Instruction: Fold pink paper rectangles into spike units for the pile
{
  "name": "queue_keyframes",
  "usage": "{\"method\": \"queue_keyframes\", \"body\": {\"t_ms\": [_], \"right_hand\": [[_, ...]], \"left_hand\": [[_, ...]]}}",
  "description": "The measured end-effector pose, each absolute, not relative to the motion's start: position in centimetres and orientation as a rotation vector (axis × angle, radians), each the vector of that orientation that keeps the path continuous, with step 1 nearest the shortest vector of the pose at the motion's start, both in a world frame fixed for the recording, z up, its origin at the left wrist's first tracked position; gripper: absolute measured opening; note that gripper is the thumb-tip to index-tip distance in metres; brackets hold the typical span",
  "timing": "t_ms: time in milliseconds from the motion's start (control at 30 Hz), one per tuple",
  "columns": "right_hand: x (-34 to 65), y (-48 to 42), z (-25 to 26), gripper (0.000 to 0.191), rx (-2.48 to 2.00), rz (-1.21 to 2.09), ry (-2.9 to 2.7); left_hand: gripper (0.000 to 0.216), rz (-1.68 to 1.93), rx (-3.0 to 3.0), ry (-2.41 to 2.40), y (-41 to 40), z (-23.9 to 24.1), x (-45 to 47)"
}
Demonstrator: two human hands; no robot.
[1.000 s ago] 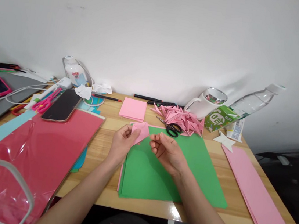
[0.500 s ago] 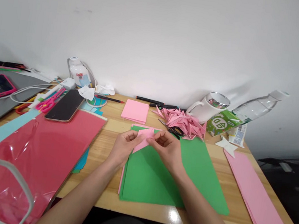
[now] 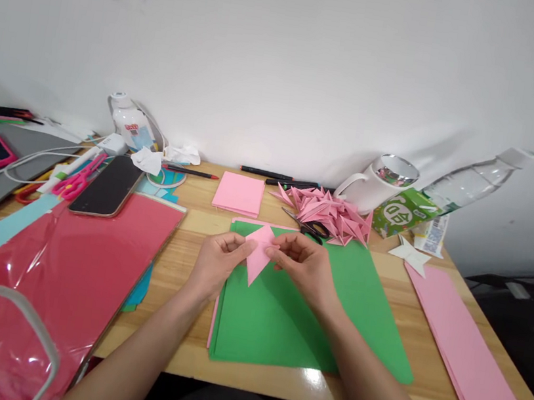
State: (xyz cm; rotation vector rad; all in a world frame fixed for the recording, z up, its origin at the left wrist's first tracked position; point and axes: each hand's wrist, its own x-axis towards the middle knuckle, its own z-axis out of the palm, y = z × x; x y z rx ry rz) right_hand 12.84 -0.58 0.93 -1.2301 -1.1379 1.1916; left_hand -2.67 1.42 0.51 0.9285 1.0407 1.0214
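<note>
A folded piece of pink paper (image 3: 257, 261), kite-shaped with its long point downward, is held between my two hands. My left hand (image 3: 219, 261) pinches its left edge between thumb and fingers. On the right edge, my right hand (image 3: 301, 264) grips it the same way, fingers curled behind. Both hands are above a stack of green paper (image 3: 289, 325). Just beyond the right hand lie black-handled scissors (image 3: 313, 229) and a heap of folded pink paper pieces (image 3: 332, 214). A stack of pink paper squares (image 3: 239, 193) rests past the left hand.
To the left are a red sheet in clear plastic (image 3: 83, 267), a phone (image 3: 108, 186) and pink scissors (image 3: 75, 181). At the back right stand a white mug (image 3: 373, 185), a green box (image 3: 404, 213) and a leaning bottle (image 3: 478, 183). Long pink strips (image 3: 468, 354) lie right.
The pink paper has turned in my hands, so its long point now hangs downward and its kite shape shows. The camera view has shifted slightly.
</note>
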Motion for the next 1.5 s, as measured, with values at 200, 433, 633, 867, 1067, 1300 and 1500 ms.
{"method": "queue_keyframes", "body": {"t_ms": [200, 433, 633, 867, 1067, 1300, 1500], "right_hand": [[13.06, -0.65, 0.98, 0.033, -1.196, 1.223, -1.096], [13.37, -0.5, 1.4, 0.042, -1.225, 1.333, -1.038], [13.35, -0.54, 1.48, 0.043, -1.226, 1.355, -1.022], [13.48, -0.61, 1.32, 0.04, -1.201, 1.384, -1.02], [13.32, -0.63, 1.48, 0.038, -1.205, 1.355, -1.038], [13.29, -0.55, 1.37, 0.039, -1.198, 1.368, -1.037], [13.49, -0.45, 1.03, 0.038, -1.197, 1.388, -1.049]], "left_hand": [[0.026, 0.944, 0.927, 1.045, 1.34, 0.48, -2.81], [0.03, 0.921, 0.84, 1.068, 1.29, 1.26, -2.68], [0.033, 0.917, 0.831, 1.086, 1.26, 1.2, -2.69], [0.033, 0.957, 0.854, 1.093, 1.21, 1.12, -2.56], [0.033, 0.976, 0.847, 1.084, 1.29, 0.88, -2.53], [0.034, 0.97, 0.842, 1.087, 1.09, 1.0, -2.52], [0.033, 0.965, 0.841, 1.07, 1.13, 0.86, -2.49]]}}
